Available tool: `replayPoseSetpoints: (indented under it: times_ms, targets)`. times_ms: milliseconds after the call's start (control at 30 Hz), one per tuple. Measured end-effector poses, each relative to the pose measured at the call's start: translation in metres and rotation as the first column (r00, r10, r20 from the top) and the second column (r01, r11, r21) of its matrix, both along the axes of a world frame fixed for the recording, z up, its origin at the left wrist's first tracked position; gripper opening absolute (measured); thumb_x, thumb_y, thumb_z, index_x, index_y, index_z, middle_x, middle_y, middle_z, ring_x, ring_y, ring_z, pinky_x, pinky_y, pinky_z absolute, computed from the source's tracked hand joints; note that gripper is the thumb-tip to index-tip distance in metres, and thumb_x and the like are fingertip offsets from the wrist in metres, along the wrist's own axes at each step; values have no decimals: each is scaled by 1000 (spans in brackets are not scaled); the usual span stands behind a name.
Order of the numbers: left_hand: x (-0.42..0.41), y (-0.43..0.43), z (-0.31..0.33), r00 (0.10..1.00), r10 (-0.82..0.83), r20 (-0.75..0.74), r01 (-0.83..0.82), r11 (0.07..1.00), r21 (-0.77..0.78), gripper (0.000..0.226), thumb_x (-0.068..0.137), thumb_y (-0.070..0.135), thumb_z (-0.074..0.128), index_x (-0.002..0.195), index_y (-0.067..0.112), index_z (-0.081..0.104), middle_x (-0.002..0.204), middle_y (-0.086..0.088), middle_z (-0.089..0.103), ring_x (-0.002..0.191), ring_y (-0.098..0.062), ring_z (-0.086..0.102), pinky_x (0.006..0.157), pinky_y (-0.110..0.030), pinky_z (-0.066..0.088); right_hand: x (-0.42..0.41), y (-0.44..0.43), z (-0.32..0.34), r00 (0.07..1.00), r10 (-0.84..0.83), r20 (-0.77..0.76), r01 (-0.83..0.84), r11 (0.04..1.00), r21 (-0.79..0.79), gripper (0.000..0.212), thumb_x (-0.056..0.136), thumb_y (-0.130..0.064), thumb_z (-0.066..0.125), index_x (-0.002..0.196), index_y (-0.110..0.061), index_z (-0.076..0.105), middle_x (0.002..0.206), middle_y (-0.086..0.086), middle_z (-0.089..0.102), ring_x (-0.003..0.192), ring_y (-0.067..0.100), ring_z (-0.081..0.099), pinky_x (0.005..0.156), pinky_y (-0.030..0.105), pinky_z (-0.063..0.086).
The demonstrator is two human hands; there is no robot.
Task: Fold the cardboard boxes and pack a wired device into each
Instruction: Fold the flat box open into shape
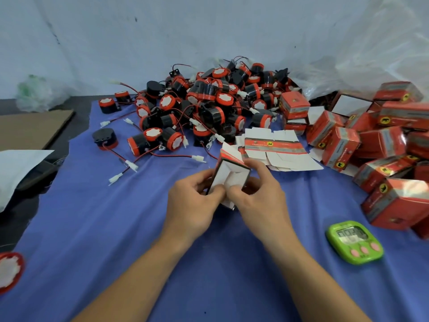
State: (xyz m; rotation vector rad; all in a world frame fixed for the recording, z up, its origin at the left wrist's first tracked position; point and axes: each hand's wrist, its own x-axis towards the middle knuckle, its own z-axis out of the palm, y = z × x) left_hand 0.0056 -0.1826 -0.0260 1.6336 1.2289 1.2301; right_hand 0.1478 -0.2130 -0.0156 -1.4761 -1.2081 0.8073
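A small red cardboard box [228, 171], partly folded with its white inner flaps showing, is held above the blue cloth [116, 228] in the middle of the view. My left hand [192, 201] grips its left side, thumb on the white flap. My right hand [260, 196] grips its right side, fingers curled round the edge. Behind lies a big pile of black-and-red wired devices [199, 105] with white plugs. Flat unfolded box blanks [278, 149] lie just beyond the held box.
Several folded red boxes [371, 145] are heaped at the right. A green timer [354, 242] lies near the right forearm. Brown cardboard sheet [30, 129] and white bag [16, 168] sit at the left; one device [9, 270] is at the lower left edge. Clear plastic sheeting [348, 66] hangs behind.
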Motion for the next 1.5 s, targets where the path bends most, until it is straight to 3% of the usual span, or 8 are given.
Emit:
replayPoseSetpoints:
  times_ms: [133, 200, 333, 500, 733, 1000, 1267, 1500]
  targets:
    - [-1, 0, 5, 994, -96, 55, 97, 995, 0, 44, 82, 16, 71, 106, 53, 72, 108, 26, 76, 100, 3, 72, 81, -15, 57, 3, 1, 0, 999, -38, -17, 38, 999, 3, 54, 76, -19, 65, 123, -44, 57, 85, -22, 75, 69, 0, 68, 53, 14, 47]
    - [-2, 2, 4, 991, -123, 61, 124, 992, -16, 46, 80, 15, 67, 114, 45, 73, 112, 21, 76, 99, -4, 74, 85, -24, 60, 5, 0, 1, 1000, -17, -27, 17, 1000, -4, 53, 79, -13, 64, 120, -46, 57, 86, -18, 76, 66, 6, 67, 53, 23, 53]
    - [-5, 5, 3, 979, -156, 129, 167, 983, -73, 46, 78, 16, 69, 119, 35, 74, 110, 15, 78, 76, -17, 77, 69, -26, 60, 9, 0, -2, 999, -5, -54, 3, 999, -35, 53, 81, -9, 64, 122, -42, 57, 87, -11, 77, 70, 19, 71, 65, 46, 62]
    - [-6, 4, 8, 973, -168, 161, 185, 977, -101, 42, 75, 18, 71, 104, 47, 77, 102, 10, 80, 66, -20, 74, 61, -26, 58, 9, 2, -4, 999, -41, -20, 41, 999, -14, 47, 82, -17, 64, 122, -41, 59, 86, -13, 76, 67, 15, 70, 64, 42, 62]
    - [-9, 6, 9, 951, -96, 292, 142, 980, -142, 23, 85, 27, 71, 102, 38, 81, 100, 1, 81, 87, -22, 77, 72, -26, 61, 21, 3, 4, 833, 231, -502, -258, 966, 17, 38, 78, -14, 73, 115, -23, 74, 92, 12, 75, 71, 21, 62, 66, 27, 54]
    - [-7, 4, 8, 978, -142, 155, 144, 990, -3, 27, 94, 55, 53, 102, 51, 78, 100, 8, 80, 100, -21, 73, 82, -25, 60, 32, 3, 0, 680, 307, -665, -402, 916, 12, 32, 75, -8, 74, 106, -13, 81, 112, 10, 76, 93, 19, 64, 76, 23, 56]
    - [-16, 8, 12, 977, -187, 105, 187, 982, 2, 32, 101, 46, 52, 91, 43, 82, 89, 1, 80, 84, -24, 74, 72, -22, 58, 29, 1, -1, 736, 392, -552, -434, 899, 60, 40, 84, -8, 72, 124, -5, 70, 112, 7, 74, 63, 8, 44, 52, 17, 36]
    - [-16, 8, 3, 975, -212, -61, 208, 976, -65, 58, 98, 65, 40, 67, 28, 74, 67, 10, 70, 63, -7, 63, 60, -18, 48, 29, -1, 0, 674, 467, -573, -501, 858, 111, 27, 86, -12, 65, 111, -2, 69, 71, -1, 73, 52, 14, 39, 60, 20, 40]
